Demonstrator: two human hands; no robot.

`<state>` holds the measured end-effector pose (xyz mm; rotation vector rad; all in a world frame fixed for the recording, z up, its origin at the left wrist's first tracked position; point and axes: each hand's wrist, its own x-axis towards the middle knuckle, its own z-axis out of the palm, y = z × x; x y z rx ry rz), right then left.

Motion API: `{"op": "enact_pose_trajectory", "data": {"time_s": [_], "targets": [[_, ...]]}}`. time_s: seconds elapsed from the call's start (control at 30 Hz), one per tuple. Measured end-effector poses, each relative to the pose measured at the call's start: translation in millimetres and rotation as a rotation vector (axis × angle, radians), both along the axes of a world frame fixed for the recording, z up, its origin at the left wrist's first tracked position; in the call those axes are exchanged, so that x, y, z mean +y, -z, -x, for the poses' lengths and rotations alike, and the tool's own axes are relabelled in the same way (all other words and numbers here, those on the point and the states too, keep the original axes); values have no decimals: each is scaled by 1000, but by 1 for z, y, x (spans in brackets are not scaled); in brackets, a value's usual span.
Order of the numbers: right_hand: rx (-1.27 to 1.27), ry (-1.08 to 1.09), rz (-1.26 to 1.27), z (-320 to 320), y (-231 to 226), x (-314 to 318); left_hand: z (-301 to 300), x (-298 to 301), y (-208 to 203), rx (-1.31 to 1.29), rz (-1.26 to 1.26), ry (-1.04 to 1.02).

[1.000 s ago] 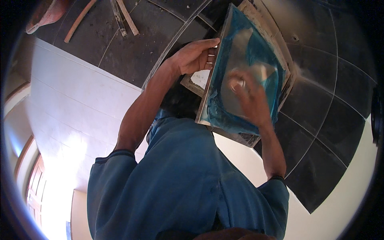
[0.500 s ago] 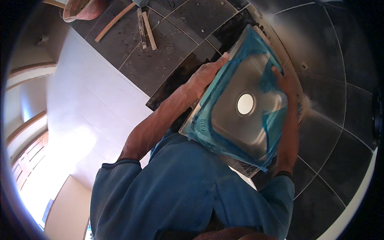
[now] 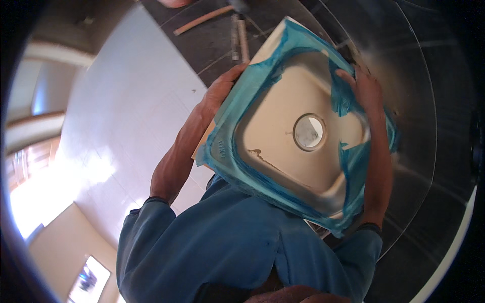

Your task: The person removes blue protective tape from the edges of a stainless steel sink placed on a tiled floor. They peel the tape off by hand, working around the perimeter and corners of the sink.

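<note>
Between my two hands is a metal sink point(image 3: 275, 116) with a round drain hole. Torn blue protective film point(image 3: 230, 121) clings to its rim and partly hangs into the bowl. My left hand point(image 3: 225, 87) grips the left edge, with the fingertips hidden under the rim. On the far right edge, my right hand point(image 3: 366, 91) is closed round the rim and film, its thumb over the top side. The sink is raised and tilted, close in front of my chest. A brownish streak marks the bowl near the left side.
On the dark tiled counter point(image 3: 212, 48) beyond the sink lie a hammer point(image 3: 204, 20) and two narrow wood strips point(image 3: 243, 40). Part of a reddish bucket point(image 3: 174, 2) shows at the top. A dark tiled wall point(image 3: 409, 111) rises at right; pale floor point(image 3: 131, 101) spreads at left.
The sink has come up from the counter, closer to me and slightly left, and it looks larger. Both hands have kept their hold. My view has shifted, too.
</note>
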<state>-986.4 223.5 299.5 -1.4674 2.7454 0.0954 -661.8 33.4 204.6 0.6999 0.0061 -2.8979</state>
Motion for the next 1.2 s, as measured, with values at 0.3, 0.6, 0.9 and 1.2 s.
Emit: {"op": "enact_pose_trajectory", "data": {"time_s": [0.3,0.6,0.9,1.2], "targets": [[-68,10,-161,-43,-57,-45,-82,-10,-91,-564,1232,208],[-133,-273,419,-87,-70,-55,-83,13,-111,-604,1684,251],[-334,-778,477,-172,-39,-126,-86,8,-102,-566,1670,208],[-265,-837,450,-178,-35,-127,-89,5,-112,-560,1755,199]]}}
